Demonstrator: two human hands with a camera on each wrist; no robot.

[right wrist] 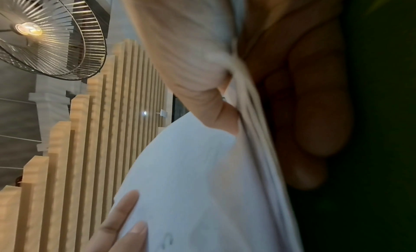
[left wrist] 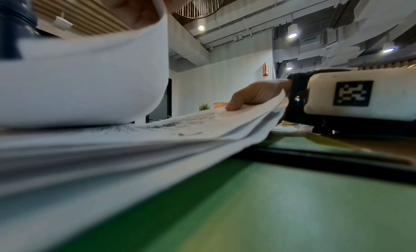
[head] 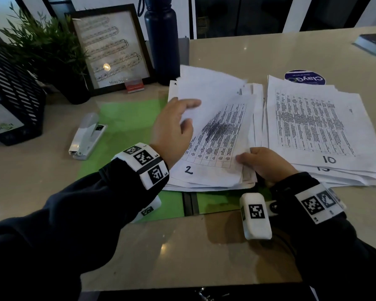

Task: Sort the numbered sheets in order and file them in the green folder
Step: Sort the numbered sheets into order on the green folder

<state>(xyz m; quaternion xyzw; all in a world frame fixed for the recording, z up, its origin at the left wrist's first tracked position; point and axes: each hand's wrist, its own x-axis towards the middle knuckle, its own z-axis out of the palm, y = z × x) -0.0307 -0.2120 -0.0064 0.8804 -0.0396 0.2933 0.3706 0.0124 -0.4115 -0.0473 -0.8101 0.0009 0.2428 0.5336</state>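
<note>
The green folder (head: 126, 118) lies open on the table, its green inside close up in the left wrist view (left wrist: 292, 202). On its right half rests a pile of printed sheets; the one showing on top is marked "2" (head: 217, 148). My left hand (head: 176, 129) pinches a sheet (head: 208, 90) lifted off that pile, bent up and back (left wrist: 90, 78). My right hand (head: 263, 161) grips the pile's near right corner, thumb (right wrist: 191, 51) above and fingers (right wrist: 315, 113) below. A second pile with sheet "10" (head: 323, 127) on top lies to the right.
A white stapler (head: 87, 135) lies on the folder's left edge. Behind stand a framed picture (head: 113, 48), a dark bottle (head: 161, 40), a plant (head: 44, 44) and a black mesh rack (head: 13, 88). A round sticker (head: 305, 77) and a book (head: 373, 43) lie far right.
</note>
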